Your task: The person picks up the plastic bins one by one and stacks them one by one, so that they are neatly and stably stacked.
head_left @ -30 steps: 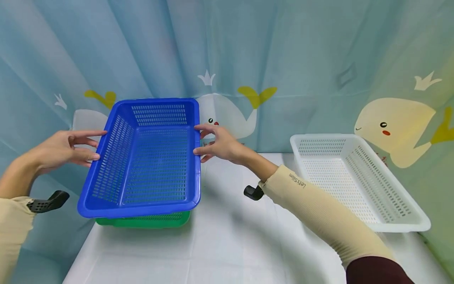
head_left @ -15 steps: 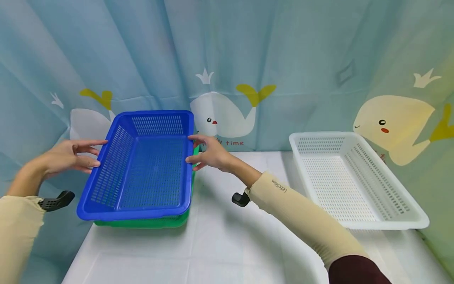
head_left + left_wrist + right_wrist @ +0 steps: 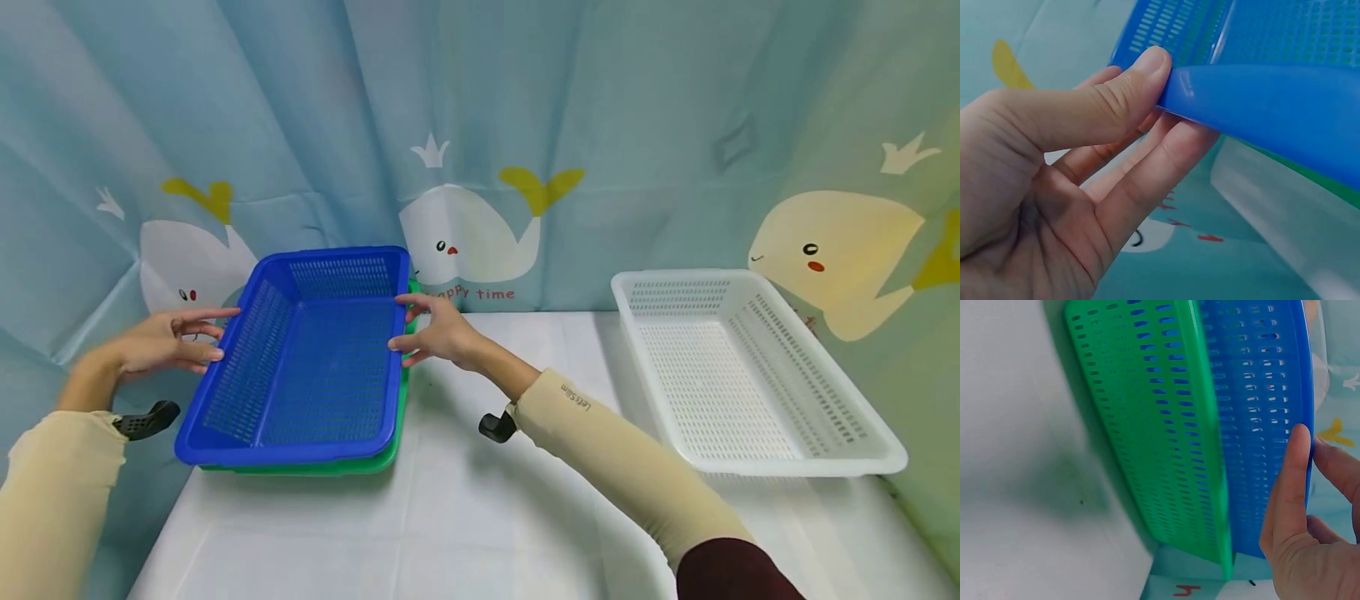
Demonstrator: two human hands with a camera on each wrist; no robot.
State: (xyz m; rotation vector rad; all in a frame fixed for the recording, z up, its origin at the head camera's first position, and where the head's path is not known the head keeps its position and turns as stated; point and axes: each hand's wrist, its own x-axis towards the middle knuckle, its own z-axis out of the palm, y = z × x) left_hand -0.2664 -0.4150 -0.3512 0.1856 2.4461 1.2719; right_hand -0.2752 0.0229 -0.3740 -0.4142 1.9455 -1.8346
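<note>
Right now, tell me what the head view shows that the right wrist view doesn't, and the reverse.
Only the head view shows the white basket, standing apart. Only the right wrist view shows the slotted outer side of the green basket. Both show the right hand pinching the rim of the blue basket, the table and the curtain.

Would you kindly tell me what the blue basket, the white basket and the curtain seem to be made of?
Blue basket: most likely molded plastic with a slight gloss; light catches its smooth rim.
White basket: probably plastic too, smooth and slightly satiny, with evenly slotted walls.
Curtain: thin, fairly matte sheet hanging in soft folds; it could be fabric or plastic.
</note>
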